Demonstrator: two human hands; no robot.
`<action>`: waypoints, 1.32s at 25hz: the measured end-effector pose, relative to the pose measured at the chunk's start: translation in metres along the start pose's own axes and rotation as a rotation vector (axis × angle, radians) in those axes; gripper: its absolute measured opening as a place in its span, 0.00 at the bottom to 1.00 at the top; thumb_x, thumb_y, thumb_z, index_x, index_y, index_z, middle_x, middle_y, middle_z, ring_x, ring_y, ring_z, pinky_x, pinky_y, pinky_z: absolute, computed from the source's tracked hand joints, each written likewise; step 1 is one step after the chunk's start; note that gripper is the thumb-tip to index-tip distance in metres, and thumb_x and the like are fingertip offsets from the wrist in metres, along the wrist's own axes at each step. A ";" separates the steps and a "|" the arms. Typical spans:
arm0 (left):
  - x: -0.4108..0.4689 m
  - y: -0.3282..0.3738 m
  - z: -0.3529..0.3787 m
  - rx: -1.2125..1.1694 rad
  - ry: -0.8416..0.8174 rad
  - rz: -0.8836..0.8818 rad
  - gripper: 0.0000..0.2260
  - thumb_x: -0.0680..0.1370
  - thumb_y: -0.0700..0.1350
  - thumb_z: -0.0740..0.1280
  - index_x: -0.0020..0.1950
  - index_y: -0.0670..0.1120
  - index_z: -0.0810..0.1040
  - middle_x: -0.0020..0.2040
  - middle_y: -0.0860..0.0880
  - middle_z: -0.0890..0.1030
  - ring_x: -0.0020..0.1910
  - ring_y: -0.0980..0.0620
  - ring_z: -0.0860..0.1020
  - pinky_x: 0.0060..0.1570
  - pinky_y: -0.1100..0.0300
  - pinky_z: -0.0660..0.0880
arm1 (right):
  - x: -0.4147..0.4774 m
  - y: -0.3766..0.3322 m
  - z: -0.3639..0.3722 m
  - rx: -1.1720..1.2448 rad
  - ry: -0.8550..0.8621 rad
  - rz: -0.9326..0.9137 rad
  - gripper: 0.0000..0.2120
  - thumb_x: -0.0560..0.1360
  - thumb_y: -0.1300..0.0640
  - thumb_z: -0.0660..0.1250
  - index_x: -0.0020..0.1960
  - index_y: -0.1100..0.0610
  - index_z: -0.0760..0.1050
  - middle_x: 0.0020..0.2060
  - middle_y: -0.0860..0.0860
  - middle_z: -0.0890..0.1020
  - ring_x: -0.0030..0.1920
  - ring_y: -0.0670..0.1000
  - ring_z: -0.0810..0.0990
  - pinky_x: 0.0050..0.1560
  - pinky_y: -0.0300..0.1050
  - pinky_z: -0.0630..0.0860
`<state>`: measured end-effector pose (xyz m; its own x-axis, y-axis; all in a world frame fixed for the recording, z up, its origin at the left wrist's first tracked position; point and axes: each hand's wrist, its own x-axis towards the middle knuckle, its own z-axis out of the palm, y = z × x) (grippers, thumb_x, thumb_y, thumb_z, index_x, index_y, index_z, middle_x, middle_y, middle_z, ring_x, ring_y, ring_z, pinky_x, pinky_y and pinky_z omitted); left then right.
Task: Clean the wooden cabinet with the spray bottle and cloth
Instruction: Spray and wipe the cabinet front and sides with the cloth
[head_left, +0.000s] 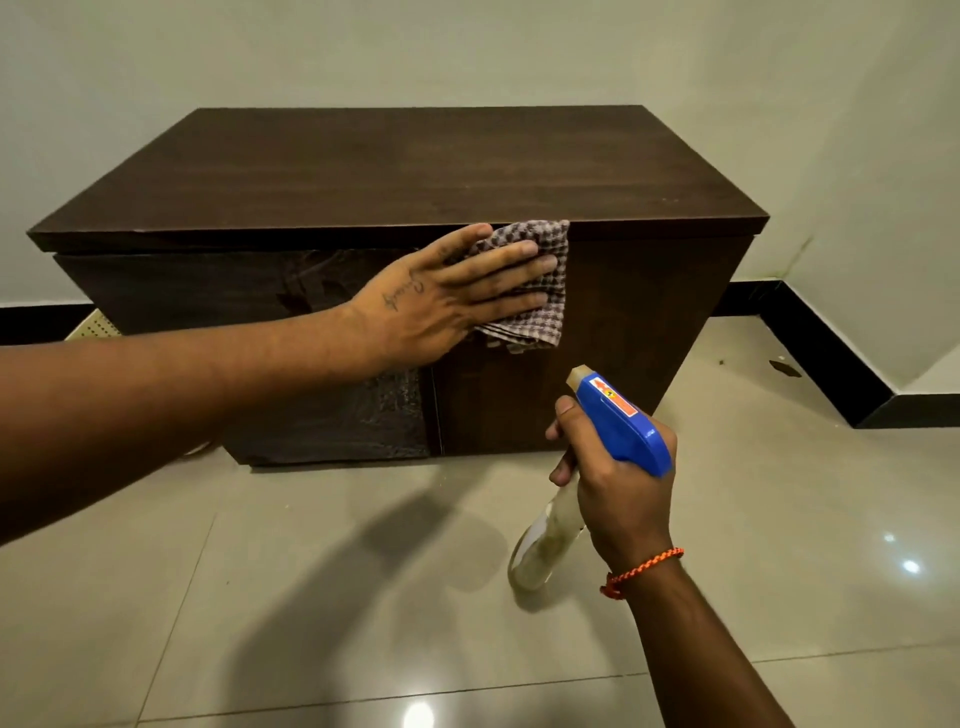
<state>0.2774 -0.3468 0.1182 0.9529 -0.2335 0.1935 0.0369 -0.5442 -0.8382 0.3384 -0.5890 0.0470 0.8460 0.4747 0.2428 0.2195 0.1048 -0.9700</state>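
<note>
A low dark wooden cabinet (395, 171) stands against the wall, its two front doors facing me. My left hand (447, 296) lies flat with spread fingers on a brown-and-white checked cloth (540, 291), pressing it against the top of the right door just under the top panel's edge. The left door shows wet streaks. My right hand (618, 493) grips a clear spray bottle with a blue trigger head (623, 421), held low in front of the right door, nozzle tilted up toward the cabinet. An orange thread band circles that wrist.
Glossy beige floor tiles (311, 597) spread in front of the cabinet. A black skirting (821, 353) runs along the pale walls and turns a corner at the right. A perforated cream object (96, 325) peeks out at the cabinet's left side.
</note>
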 end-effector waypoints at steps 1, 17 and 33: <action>0.003 0.002 0.000 -0.020 0.005 -0.002 0.31 0.86 0.49 0.52 0.83 0.52 0.37 0.84 0.47 0.38 0.81 0.46 0.37 0.78 0.43 0.35 | 0.001 0.000 -0.004 -0.003 0.011 0.002 0.10 0.77 0.56 0.71 0.44 0.64 0.81 0.33 0.54 0.84 0.24 0.54 0.79 0.27 0.39 0.77; 0.200 0.096 -0.021 -0.024 0.134 0.117 0.28 0.84 0.47 0.48 0.84 0.47 0.45 0.84 0.42 0.47 0.83 0.43 0.45 0.81 0.45 0.48 | 0.031 0.007 -0.081 -0.054 0.144 -0.006 0.10 0.75 0.50 0.70 0.40 0.57 0.80 0.32 0.51 0.84 0.24 0.52 0.79 0.29 0.38 0.77; 0.117 0.274 0.102 0.059 -0.202 0.463 0.43 0.83 0.58 0.51 0.71 0.31 0.24 0.78 0.35 0.32 0.72 0.29 0.28 0.60 0.24 0.21 | 0.020 0.057 -0.095 -0.134 0.152 0.036 0.12 0.74 0.47 0.69 0.40 0.55 0.80 0.31 0.52 0.83 0.23 0.55 0.79 0.27 0.43 0.77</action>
<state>0.4298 -0.4416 -0.1409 0.9123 -0.2755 -0.3031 -0.3920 -0.3724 -0.8412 0.4140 -0.6562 -0.0024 0.9159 0.3375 0.2173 0.2417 -0.0315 -0.9699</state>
